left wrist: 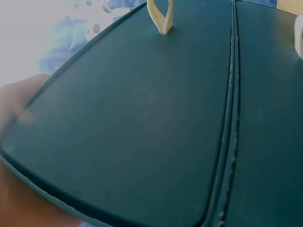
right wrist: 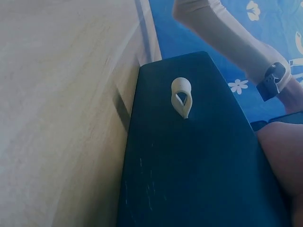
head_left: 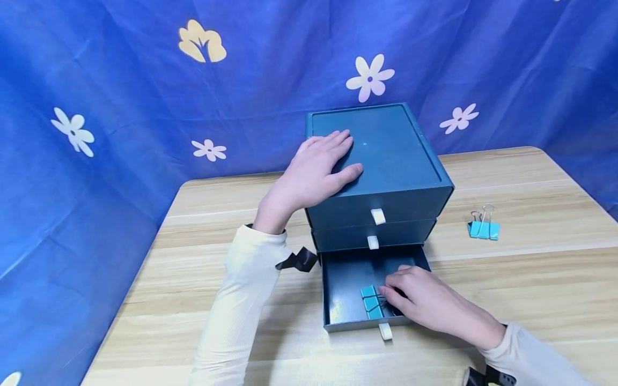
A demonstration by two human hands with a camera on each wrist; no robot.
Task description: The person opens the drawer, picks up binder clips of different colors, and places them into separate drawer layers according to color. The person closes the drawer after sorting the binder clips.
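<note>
We pinched teal binder clips (head_left: 373, 300) inside the open bottom drawer (head_left: 344, 279) with our right hand (head_left: 425, 303); our left hand (head_left: 314, 174) lay flat, fingers straight, atop the drawer box (head_left: 401, 155). Next, we judged, came releasing them, then fetching the spare clip (head_left: 484, 228) at three o'clock.

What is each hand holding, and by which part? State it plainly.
The right hand pinches the teal binder clips inside the open bottom drawer; its fingers hide the exact grip point. The left hand holds nothing, resting flat on the drawer box.

My arms are in cream, finely ribbed long sleeves (head_left: 236, 300) ending at the wrists. A black strap (head_left: 299, 261) with loose ends sits at my left wrist, another black band (head_left: 490, 377) at my right. Both hands bare.
</note>
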